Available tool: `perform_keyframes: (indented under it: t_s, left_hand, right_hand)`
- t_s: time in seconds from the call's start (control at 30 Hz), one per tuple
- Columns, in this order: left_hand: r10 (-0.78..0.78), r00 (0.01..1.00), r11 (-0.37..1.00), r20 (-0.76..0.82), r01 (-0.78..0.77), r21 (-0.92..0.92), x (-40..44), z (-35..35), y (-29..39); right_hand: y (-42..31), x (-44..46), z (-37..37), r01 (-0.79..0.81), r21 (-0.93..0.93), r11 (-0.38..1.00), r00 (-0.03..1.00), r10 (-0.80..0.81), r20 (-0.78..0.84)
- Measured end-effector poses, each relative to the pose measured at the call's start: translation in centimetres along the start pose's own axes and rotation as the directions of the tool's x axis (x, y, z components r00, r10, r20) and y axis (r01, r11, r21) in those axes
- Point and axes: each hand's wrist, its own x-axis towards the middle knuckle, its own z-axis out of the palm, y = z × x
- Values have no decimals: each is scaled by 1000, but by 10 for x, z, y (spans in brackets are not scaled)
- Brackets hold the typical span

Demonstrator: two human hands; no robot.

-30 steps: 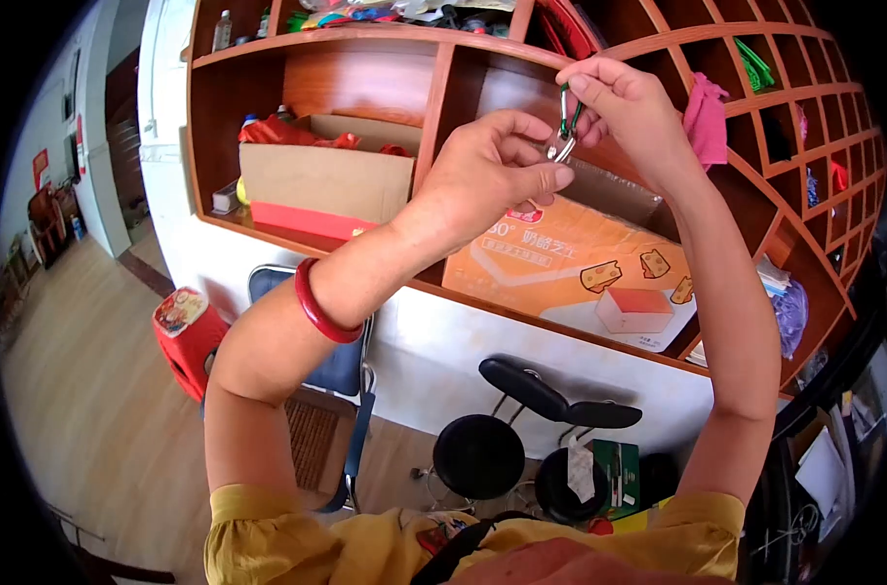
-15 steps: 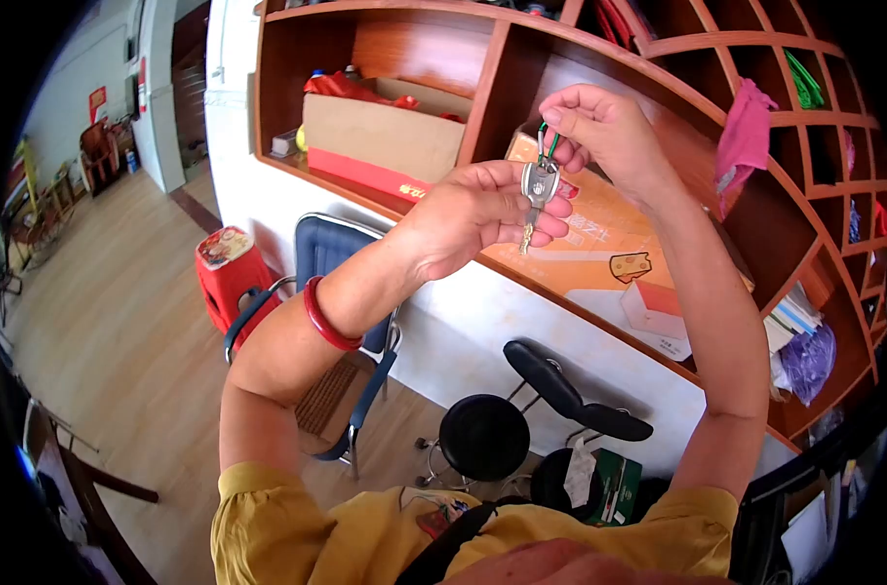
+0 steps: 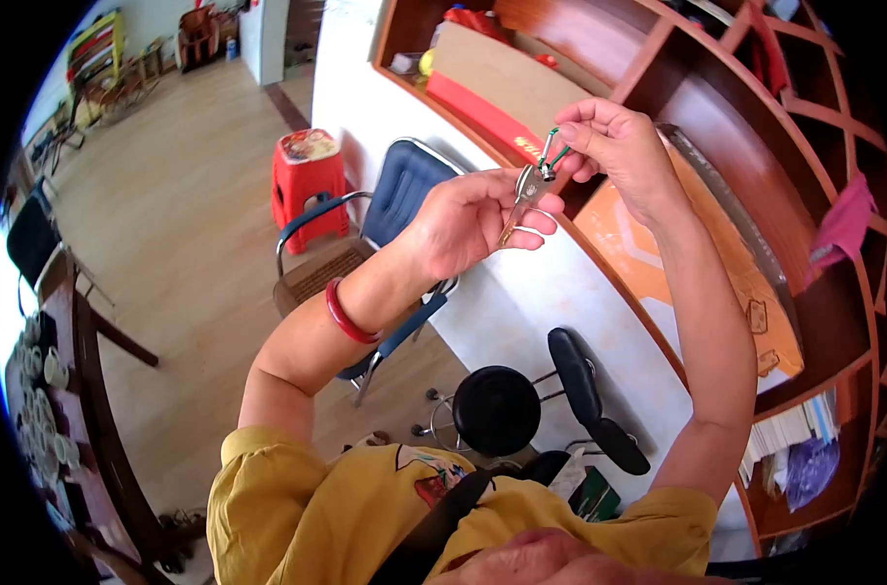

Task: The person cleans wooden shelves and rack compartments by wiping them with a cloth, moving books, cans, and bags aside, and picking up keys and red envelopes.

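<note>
My left hand [image 3: 463,222], with a red bangle [image 3: 344,314] on its forearm, holds a metal key [image 3: 524,203]. The key's blade slants down across the curled fingers. A green and silver carabiner [image 3: 557,154] joins the head of the key through a small ring [image 3: 548,174]. My right hand [image 3: 614,151] pinches the upper end of the carabiner between thumb and fingers. Both hands are raised in front of the shelf, close together.
Behind my hands, the wooden shelf unit [image 3: 648,58] holds a cardboard box [image 3: 492,83] and an orange carton [image 3: 682,263]. A blue armchair [image 3: 409,200], a red stool [image 3: 309,185] and a black swivel chair [image 3: 497,409] stand below. At left is a dark table [image 3: 97,409] with several cups.
The view has turned left, so the shelf has shifted right and the table at left shows more. The key has tilted more, and both hands still hold the key and carabiner.
</note>
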Motion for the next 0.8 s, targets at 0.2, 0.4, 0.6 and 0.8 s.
perform_keyframes:
  t_s: [0.2, 0.4, 0.6, 0.8]
  left_hand:
    - [102, 967, 995, -232, -101, 15, -35, -20, -2]
    - [147, 951, 986, -272, -119, 117, -45, -15, 2]
    - [109, 970, 982, -218, -71, 174, -26, -7, -2]
    - [160, 954, 984, -252, -133, 122, -3, 13, -3]
  right_hand:
    - [17, 24, 33, 52, 49, 997, 979, -61, 194]
    - [29, 31, 57, 96, 86, 992, 963, -115, 245]
    - [10, 16, 40, 290, -261, 921, 941, -224, 255]
    - [-45, -19, -44, 387, -602, 698, 805, -575, -149]
